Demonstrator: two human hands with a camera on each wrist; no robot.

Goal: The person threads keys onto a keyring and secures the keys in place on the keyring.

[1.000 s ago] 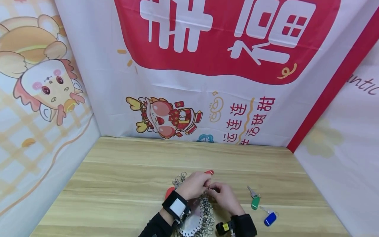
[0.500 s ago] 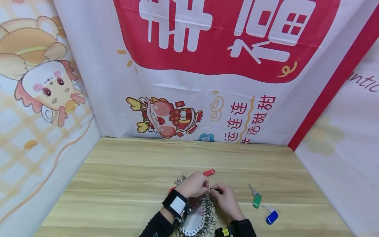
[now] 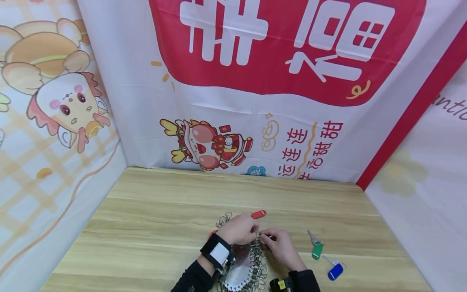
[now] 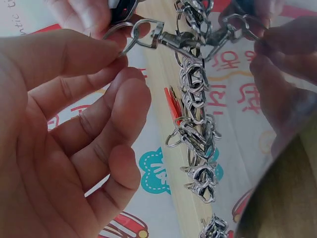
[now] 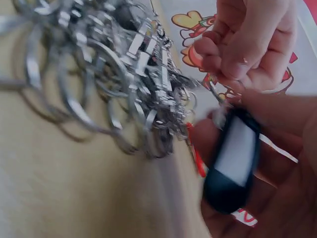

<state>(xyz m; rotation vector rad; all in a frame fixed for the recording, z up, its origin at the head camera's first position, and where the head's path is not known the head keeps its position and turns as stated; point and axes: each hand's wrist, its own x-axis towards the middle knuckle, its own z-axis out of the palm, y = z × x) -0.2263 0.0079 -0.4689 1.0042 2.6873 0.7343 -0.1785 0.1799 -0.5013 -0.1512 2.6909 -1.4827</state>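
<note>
A round shiny plate (image 3: 238, 273), its rim hung with many metal swivel clasps and rings (image 3: 260, 263), is below my hands. At its far edge my left hand (image 3: 238, 230) pinches a metal key ring (image 4: 132, 44) between thumb and forefinger; the ring is linked to a swivel clasp (image 4: 157, 34) on the rim. Close beside it, my right hand (image 3: 283, 245) holds a dark key tag (image 5: 233, 163) with a white label by its upper end. The fingertips of both hands nearly meet there. Whether a key hangs from this tag is hidden.
To the right on the wooden table (image 3: 164, 202) lie a key with a green tag (image 3: 317, 250) and one with a blue tag (image 3: 335, 271). A red tag (image 3: 258, 214) lies beyond my left hand. Another red piece (image 3: 213, 233) is partly hidden by the left wrist.
Both hands stay at the plate's far rim, with small finger movements. The right hand has shifted slightly to the right, and more of the red tag beyond the left hand shows.
</note>
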